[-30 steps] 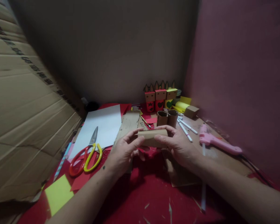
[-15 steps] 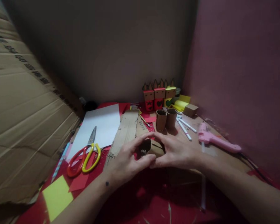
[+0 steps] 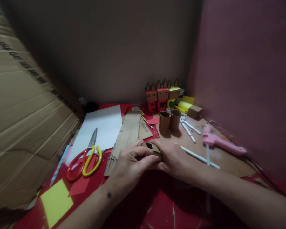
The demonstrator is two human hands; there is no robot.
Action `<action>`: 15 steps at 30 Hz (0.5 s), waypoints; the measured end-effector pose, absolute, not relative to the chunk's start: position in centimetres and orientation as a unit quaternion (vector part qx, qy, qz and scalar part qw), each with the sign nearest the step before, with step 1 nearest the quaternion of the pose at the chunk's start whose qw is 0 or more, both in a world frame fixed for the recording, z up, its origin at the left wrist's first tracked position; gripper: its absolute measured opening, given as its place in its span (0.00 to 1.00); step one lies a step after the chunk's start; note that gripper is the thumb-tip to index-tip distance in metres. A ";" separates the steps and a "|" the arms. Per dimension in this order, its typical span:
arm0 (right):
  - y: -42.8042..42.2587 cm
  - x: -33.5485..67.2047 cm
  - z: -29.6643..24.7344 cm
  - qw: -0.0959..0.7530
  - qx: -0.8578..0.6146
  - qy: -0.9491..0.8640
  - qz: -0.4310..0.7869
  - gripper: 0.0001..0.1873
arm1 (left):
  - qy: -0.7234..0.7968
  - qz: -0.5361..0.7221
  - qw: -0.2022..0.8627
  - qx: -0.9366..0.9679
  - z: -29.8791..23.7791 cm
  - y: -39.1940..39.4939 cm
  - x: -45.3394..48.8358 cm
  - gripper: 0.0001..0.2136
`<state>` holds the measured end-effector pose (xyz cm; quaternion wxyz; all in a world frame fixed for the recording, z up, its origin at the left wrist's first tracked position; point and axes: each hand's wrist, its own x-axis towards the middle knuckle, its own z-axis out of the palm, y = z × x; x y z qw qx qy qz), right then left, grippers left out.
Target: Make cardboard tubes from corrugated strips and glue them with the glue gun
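Between both hands is a small rolled piece of brown cardboard (image 3: 157, 150), a tube whose open end shows between the fingers. My left hand (image 3: 133, 159) pinches its left side with thumb and fingers. My right hand (image 3: 169, 157) is wrapped round the right side and covers much of it. Just beyond stand two brown cardboard tubes (image 3: 165, 122), upright and side by side. A long flat cardboard strip (image 3: 127, 133) lies left of my hands. Scissors (image 3: 92, 159) with one red and one yellow handle rest further left, their blades on white paper (image 3: 105, 122).
A pink glue gun (image 3: 222, 144) lies at right on a cardboard sheet, with white pens (image 3: 188, 130) near it. Several decorated cardboard figures (image 3: 162, 98) stand at the back. A large cardboard panel (image 3: 16, 111) rises at left. Yellow paper (image 3: 57, 202) lies front left.
My hands have drawn in closer round the cardboard tube, and the fingers now cover more of it. My right hand has moved down slightly, uncovering a white pen behind the forearm.
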<state>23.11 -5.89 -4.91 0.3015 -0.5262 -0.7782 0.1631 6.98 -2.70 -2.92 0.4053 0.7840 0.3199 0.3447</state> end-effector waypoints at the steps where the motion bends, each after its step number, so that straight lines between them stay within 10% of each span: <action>1: -6.0 23.0 -4.7 0.292 -0.530 -0.777 0.175 0.10 | 0.315 0.347 0.414 0.780 -2.9 -2.7 7.0 0.06; 15: -5.6 22.9 -4.8 0.350 -0.488 -0.758 0.255 0.09 | 0.213 0.370 0.247 0.870 -3.1 -2.5 6.8 0.04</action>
